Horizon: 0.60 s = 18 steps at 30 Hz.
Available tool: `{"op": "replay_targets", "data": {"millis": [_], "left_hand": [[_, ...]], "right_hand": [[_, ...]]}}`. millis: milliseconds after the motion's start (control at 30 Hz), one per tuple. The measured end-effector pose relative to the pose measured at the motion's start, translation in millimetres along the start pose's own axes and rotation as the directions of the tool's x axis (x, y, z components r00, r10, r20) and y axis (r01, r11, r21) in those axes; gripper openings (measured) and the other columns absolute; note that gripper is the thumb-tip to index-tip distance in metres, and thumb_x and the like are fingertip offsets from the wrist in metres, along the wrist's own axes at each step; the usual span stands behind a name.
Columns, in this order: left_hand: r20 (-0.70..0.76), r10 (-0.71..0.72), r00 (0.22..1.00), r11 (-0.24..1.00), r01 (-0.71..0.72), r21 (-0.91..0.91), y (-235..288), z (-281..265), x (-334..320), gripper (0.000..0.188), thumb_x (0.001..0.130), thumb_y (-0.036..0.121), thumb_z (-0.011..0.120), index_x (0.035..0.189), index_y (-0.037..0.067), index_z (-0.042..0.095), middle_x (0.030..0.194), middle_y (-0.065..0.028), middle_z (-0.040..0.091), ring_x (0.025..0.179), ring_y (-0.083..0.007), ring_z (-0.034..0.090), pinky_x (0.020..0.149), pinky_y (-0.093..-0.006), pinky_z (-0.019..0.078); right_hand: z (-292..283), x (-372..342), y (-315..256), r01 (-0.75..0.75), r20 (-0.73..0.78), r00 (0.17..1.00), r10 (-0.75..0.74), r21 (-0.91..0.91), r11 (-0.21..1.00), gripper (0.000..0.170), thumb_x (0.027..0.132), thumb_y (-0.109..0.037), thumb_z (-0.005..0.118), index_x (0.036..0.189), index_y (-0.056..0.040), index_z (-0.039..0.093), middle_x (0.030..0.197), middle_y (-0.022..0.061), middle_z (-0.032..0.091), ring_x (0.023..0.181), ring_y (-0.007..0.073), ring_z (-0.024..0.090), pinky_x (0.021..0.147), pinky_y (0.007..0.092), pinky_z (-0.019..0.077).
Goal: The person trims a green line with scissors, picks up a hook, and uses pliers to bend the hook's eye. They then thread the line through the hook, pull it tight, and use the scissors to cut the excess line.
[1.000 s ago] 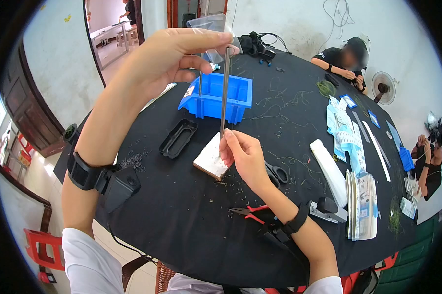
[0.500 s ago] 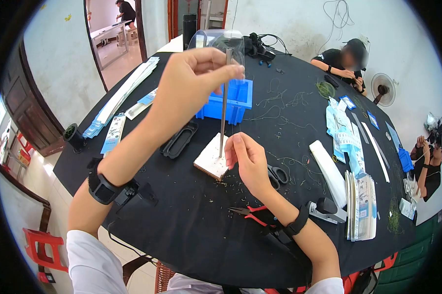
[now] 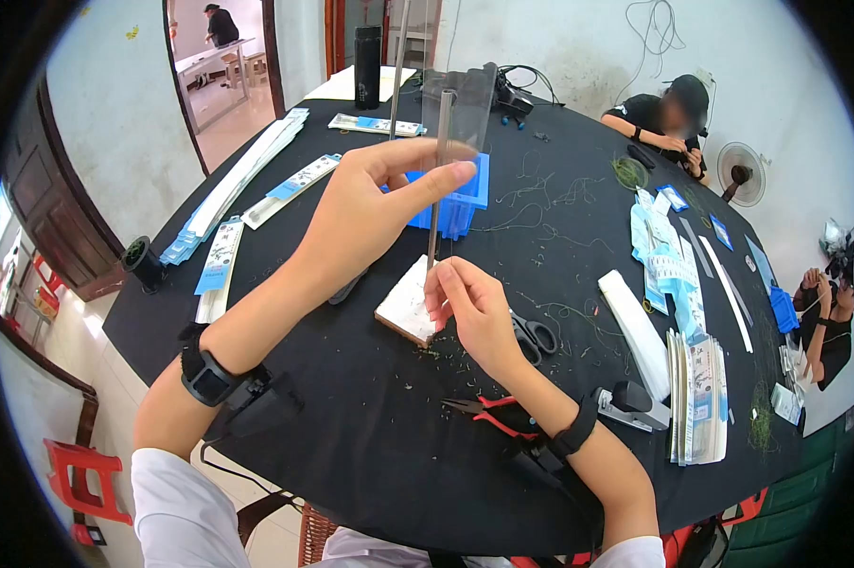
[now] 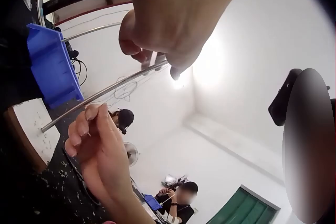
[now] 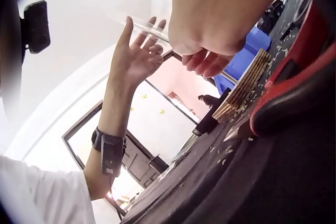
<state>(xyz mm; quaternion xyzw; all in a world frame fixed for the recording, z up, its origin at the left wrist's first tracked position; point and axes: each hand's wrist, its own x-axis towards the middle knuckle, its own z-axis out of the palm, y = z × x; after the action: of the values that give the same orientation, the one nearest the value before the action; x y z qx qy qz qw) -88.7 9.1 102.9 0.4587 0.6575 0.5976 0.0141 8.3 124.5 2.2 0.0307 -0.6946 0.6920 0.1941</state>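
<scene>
In the head view, a slim metal rod stands upright on a white-topped block with brown sides. My left hand is beside the rod's upper part, thumb stretched out across it. Clear plastic film shows around the rod's top, just above that hand. The right wrist view has the left hand's thumb and fingers apart. Low on the rod, my right hand pinches a very fine thread between thumb and forefinger; the thread is mostly too thin to follow. Behind stands a second rod.
A blue bin stands beyond the rod. Red-handled pliers, scissors and a stapler lie to the right, beside stacked printed packs. Blue-and-white packets are at left. A person sits across the table.
My left hand has come down from the rod's top, its fingers swinging round; the clear film shifted to the right. My right hand moved slightly off the rod, then back against it.
</scene>
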Motion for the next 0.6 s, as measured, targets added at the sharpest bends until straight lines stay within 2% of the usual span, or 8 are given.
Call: {"op": "replay_targets", "data": {"millis": [200,333,533,600], "left_hand": [[0.026,-0.157,0.987,0.977,0.159,-0.139,-13.2,10.7,-13.2,0.025,0.088,0.022,0.061,0.098,0.001,0.067,0.087,-0.0038,0.069,0.061,-0.0005,0.047,0.054,-0.0169,0.0380],[0.023,-0.174,0.984,0.953,0.174,-0.249,-25.8,17.0,-20.9,0.022,0.088,0.020,0.060,0.098,0.001,0.067,0.088,-0.0049,0.068,0.061,-0.0012,0.048,0.055,-0.0164,0.0388],[0.021,-0.188,0.982,0.926,0.184,-0.331,-32.1,20.4,-26.4,0.021,0.088,0.018,0.060,0.097,0.000,0.066,0.089,-0.0059,0.068,0.061,-0.0022,0.047,0.056,-0.0163,0.0393],[0.031,-0.176,0.984,0.921,0.175,-0.348,-38.6,21.6,-27.6,0.020,0.088,0.017,0.060,0.097,0.000,0.066,0.089,-0.0057,0.068,0.061,-0.0021,0.047,0.056,-0.0164,0.0394]], "right_hand": [[-0.7,1.2,-0.3,-0.011,0.002,1.000,0.011,-0.006,1.000,0.030,0.098,-0.019,0.040,0.076,-0.0040,0.053,0.065,-0.0010,0.051,0.055,0.0030,0.046,0.050,0.0185,0.0382],[-1.2,0.7,-0.7,-0.026,0.012,1.000,0.027,-0.060,0.998,0.030,0.098,-0.019,0.039,0.077,-0.0037,0.055,0.066,0.0000,0.053,0.055,0.0039,0.048,0.049,0.0187,0.0393],[-4.0,3.8,-5.0,-0.128,0.024,0.991,0.130,-0.069,0.989,0.029,0.097,-0.021,0.041,0.081,-0.0028,0.058,0.067,0.0021,0.057,0.054,0.0057,0.052,0.045,0.0196,0.0434],[-7.6,0.8,-4.4,-0.241,0.057,0.967,0.248,-0.107,0.965,0.030,0.096,-0.022,0.043,0.081,-0.0025,0.060,0.067,0.0033,0.059,0.053,0.0064,0.054,0.044,0.0203,0.0440]]}}
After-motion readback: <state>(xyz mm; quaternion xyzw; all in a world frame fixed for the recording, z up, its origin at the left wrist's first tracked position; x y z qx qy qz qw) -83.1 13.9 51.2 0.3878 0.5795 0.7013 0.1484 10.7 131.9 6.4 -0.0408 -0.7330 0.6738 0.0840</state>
